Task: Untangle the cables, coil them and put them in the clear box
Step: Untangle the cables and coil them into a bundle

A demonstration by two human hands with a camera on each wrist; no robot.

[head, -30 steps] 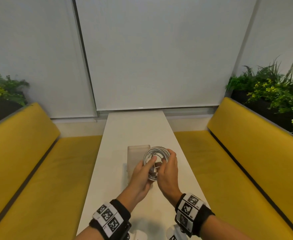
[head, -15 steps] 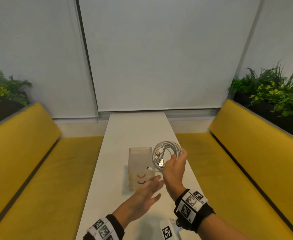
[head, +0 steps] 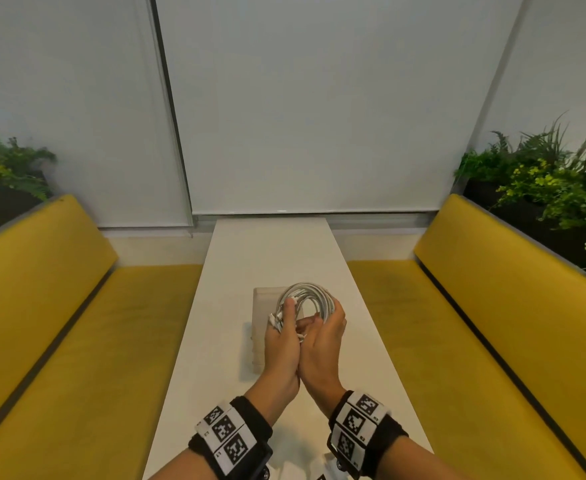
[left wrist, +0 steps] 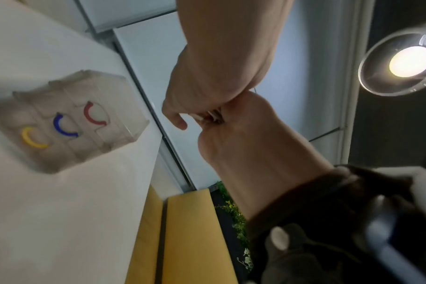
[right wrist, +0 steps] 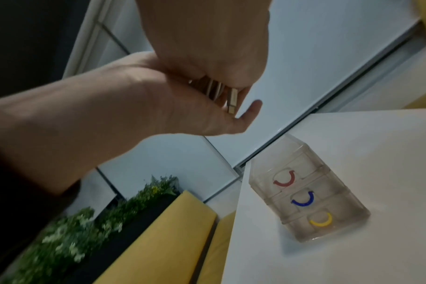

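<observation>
Half a second ago our left hand (head: 281,344) hung open and low, away from the bundle; it has now come back up, and both hands meet around the coil of white cables (head: 307,299). Our left thumb presses the near left side of the coil and the connector ends bunched there, fingers curled round the strands. Our right hand (head: 322,341) grasps the coil's right side, fingers wrapped behind the loops. The heels of the two hands touch. We hold the coil up in the air, above the white table (head: 271,251).

The clear box (head: 262,306) stands on the table just behind and left of our hands, partly hidden by them. From the wrist views it is a stack of three see-through drawers (right wrist: 304,198) with red, blue and yellow curved handles, all pushed in. Yellow benches (head: 492,306) run along both sides of the table.
</observation>
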